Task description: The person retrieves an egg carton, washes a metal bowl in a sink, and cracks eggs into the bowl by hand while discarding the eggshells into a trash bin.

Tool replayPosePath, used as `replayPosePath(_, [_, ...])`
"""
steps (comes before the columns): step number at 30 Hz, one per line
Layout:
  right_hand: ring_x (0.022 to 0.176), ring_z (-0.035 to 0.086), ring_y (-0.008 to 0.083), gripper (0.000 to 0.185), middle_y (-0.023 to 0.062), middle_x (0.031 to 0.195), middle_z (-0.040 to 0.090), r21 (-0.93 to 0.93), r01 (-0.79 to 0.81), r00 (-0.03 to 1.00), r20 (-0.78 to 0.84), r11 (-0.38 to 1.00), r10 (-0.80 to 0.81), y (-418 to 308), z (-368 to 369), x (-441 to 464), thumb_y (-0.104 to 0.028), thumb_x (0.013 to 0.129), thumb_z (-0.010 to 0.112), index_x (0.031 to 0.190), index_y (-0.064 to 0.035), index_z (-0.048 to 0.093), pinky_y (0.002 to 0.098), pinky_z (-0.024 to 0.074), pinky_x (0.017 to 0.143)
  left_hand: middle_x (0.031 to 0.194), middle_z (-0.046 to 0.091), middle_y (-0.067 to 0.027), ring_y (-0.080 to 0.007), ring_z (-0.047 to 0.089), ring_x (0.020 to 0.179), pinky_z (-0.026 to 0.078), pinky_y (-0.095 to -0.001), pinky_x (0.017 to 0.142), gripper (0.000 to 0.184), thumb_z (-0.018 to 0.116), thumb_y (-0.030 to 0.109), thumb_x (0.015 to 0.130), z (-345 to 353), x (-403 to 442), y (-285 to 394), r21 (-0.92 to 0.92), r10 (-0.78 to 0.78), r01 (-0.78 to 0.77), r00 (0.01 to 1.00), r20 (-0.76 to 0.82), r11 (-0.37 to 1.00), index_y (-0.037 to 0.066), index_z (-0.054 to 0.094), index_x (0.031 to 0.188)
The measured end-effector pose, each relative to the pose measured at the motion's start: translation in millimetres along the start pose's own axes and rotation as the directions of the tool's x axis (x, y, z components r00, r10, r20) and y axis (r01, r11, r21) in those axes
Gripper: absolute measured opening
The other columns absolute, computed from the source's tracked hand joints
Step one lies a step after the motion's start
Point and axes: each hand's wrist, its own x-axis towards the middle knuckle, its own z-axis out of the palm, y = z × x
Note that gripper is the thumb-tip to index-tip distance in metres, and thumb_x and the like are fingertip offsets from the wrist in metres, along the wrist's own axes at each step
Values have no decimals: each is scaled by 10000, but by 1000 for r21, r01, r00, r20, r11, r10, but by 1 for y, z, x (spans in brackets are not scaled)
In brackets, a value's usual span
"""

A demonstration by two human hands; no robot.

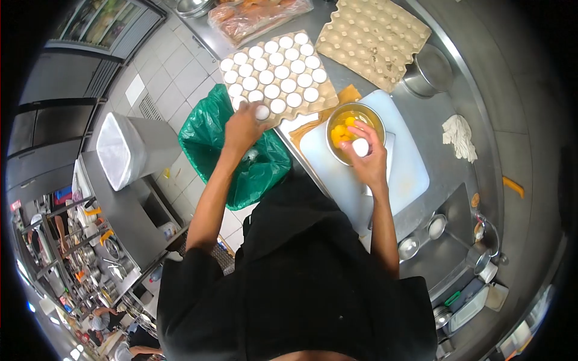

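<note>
My left hand (244,127) is at the near corner of a cardboard egg tray (328,102), its fingers curled around a white egg (239,101) that they partly hide. Another egg (262,112) sits right beside the thumb. Above a metal bowl (330,144), my right hand (372,159) grips a white egg (360,147) between thumb and fingers. Several yellow yolks (341,132) lie in clear egg white in the bowl. The bowl stands on a white cutting board (406,174), with a knife (389,157) partly hidden under my right hand.
A green-lined bin (201,141) stands below the tray at the counter's edge. Beyond are an egg-tray sheet without eggs (373,36), a metal pot (430,72) and a plastic-wrapped package (259,18). A crumpled cloth (459,137) and a sink (445,210) lie to the right.
</note>
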Motion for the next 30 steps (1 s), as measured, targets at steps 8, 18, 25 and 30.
replayPosePath(8, [933,654,185,287,77,950,618,436,-278,905,-179,856,385,11,-22,-4,-208,995,553,1217,-29,529,290,534,811,996,651,-161,-312,678,741,546,-402,666,407,784,308,772,-10,6,10,-183,-122,107,990,-71,977,20,667,1034])
replayPosePath(18, [1110,610,232,391,142,1192,609,3,473,821,-366,881,-439,-61,-10,15,-3,818,736,1175,-7,577,339,491,930,1053,679,-58,-117,679,864,536,-224,711,488,779,15,796,18,-4,148,-937,135,256,947,292,238,36,560,1232])
replayPosePath(25, [1027,590,134,361,66,1110,617,263,130,938,-345,956,-33,-16,-19,3,-113,874,729,1200,-55,584,273,493,871,1069,678,-63,-112,672,835,539,-239,708,474,804,97,794,32,-1,153,-915,177,258,930,322,310,54,587,1214])
replayPosePath(30, [890,630,117,400,62,1007,654,150,-254,965,-32,956,261,-2,-41,-1,-138,874,727,1221,-9,574,252,540,733,1122,661,-81,-105,672,855,533,-215,712,407,761,61,835,33,3,161,-906,216,283,908,359,314,32,583,1199])
